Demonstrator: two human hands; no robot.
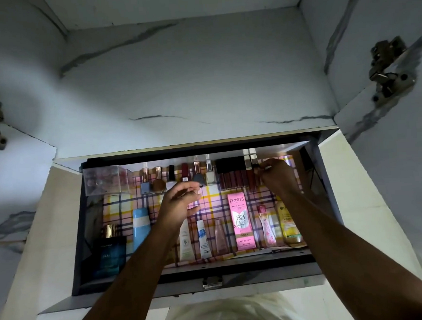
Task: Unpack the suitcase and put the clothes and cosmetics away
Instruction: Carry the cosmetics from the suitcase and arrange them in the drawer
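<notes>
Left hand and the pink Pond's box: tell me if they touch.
Apart. The head view shows the left hand raised over the checked drawer liner, with a clear strip of liner showing between its fingers and the pink Pond's box.

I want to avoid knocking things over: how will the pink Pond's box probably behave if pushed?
The Pond's box lies flat on the checked liner, so it should slide, not tip or roll. It looks like thin carton: probably light and easily dented.
</notes>
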